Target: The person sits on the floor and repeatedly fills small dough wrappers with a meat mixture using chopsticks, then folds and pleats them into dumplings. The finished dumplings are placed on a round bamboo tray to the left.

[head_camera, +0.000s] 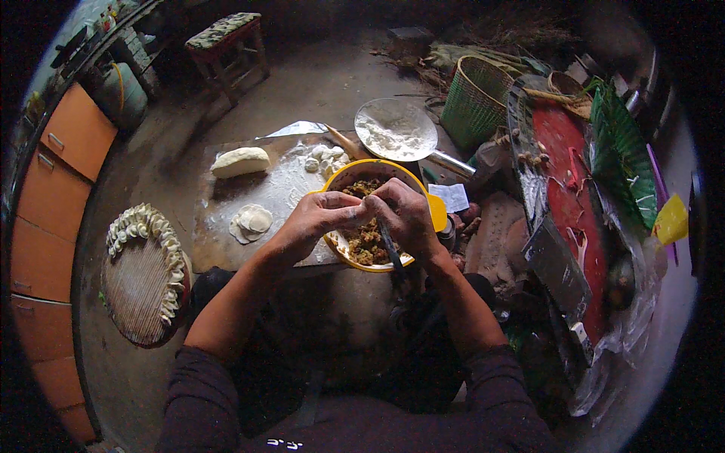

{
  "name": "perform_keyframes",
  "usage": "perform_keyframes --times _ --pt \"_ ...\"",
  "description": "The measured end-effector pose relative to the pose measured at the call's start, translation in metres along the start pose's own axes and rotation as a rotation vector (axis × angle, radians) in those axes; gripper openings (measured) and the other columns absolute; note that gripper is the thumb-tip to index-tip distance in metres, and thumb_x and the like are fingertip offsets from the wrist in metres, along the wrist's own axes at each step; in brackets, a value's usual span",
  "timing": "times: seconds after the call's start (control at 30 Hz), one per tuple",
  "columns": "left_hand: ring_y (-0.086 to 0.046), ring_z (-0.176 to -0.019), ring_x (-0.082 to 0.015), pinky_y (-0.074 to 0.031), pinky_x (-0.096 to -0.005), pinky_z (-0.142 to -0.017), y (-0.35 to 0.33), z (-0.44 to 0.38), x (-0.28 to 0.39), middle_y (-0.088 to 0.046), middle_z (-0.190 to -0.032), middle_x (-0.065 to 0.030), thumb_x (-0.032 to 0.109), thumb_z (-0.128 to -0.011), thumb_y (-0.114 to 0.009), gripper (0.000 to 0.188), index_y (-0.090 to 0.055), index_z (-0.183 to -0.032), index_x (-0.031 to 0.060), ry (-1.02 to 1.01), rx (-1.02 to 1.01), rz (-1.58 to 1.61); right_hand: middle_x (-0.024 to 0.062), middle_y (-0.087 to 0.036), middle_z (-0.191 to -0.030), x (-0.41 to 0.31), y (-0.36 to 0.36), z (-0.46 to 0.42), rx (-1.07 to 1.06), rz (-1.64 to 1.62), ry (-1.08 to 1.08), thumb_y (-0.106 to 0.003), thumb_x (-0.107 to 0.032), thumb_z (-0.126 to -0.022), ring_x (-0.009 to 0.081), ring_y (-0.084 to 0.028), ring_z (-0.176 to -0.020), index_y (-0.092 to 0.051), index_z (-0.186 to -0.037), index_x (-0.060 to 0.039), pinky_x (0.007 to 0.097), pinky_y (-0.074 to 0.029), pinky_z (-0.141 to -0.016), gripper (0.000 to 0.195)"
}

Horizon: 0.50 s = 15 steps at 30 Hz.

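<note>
My left hand (334, 214) and my right hand (403, 212) meet at the fingertips above a yellow bowl (427, 212). Their fingers are bent in a pinch, and they hide whatever may lie between them. Chopped filling (367, 244) fills the bowl, and a dark utensil handle (389, 243) leans across its near side below my right hand. Left of the bowl, round dough wrappers (252, 222) lie in a small stack on a floured board (224, 249). A dough log (241, 162) and several small dough pieces (327, 158) rest farther back on it.
At left, a round ridged tray (139, 289) carries shaped dumplings (148, 221) along its rim. A metal pan of flour (396, 131) stands behind the bowl. Right are a green basket (476, 93), a cleaver (558, 266) and a red surface (566, 170). Orange cabinets (45, 238) line the left; a stool (226, 48) stands behind.
</note>
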<state>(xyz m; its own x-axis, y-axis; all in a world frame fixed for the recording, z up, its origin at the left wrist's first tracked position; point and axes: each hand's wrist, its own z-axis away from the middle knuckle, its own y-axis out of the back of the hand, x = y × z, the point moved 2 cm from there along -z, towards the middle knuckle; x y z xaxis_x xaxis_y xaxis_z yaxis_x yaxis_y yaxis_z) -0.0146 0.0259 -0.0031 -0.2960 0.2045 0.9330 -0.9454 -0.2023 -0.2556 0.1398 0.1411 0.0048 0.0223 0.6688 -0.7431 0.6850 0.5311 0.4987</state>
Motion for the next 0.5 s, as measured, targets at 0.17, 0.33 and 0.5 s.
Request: perform_keyframes --times 0.17,0.33,0.5 --pt "-0.067 -0.09 -0.0156 -0.053 -0.0289 -0.085 0.0028 -0.0014 -0.0018 -0.071 -0.101 -0.0091 0.021 -0.091 -0.071 0.034 -0.067 -0.113 -0.0041 0.013 -0.006 -0.004 0.0107 -0.064 -0.085 0.0026 -0.0018 -0.0002 0.017 -0.007 0.042 -0.066 -0.008 -0.091 0.0223 -0.064 -0.075 -0.066 -0.091 0.0011 0.0321 -0.05 -0.067 0.009" --pt "-0.067 -0.09 -0.0157 -0.054 -0.0289 -0.084 0.0019 -0.0011 -0.0041 -0.071 -0.101 -0.0095 0.021 -0.091 -0.071 0.033 -0.067 -0.113 -0.0039 0.02 -0.027 0.005 0.0136 -0.062 -0.084 0.0008 -0.0026 -0.0005 -0.019 0.059 0.08 -0.066 -0.006 -0.089 0.0285 -0.063 -0.076 -0.064 -0.088 0.0002 0.0364 -0.05 -0.067 0.006" --pt "-0.067 -0.09 -0.0149 -0.054 -0.0283 -0.083 0.0026 -0.0014 -0.0072 -0.07 -0.1 -0.0085 0.022 -0.091 -0.072 0.032 -0.068 -0.111 -0.003 0.067 -0.032 0.013 0.0157 -0.058 -0.08 -0.0018 -0.0049 -0.002 0.031 0.197 0.199 -0.066 -0.004 -0.086 0.035 -0.059 -0.075 -0.058 -0.085 -0.0008 0.0416 -0.048 -0.065 0.008"
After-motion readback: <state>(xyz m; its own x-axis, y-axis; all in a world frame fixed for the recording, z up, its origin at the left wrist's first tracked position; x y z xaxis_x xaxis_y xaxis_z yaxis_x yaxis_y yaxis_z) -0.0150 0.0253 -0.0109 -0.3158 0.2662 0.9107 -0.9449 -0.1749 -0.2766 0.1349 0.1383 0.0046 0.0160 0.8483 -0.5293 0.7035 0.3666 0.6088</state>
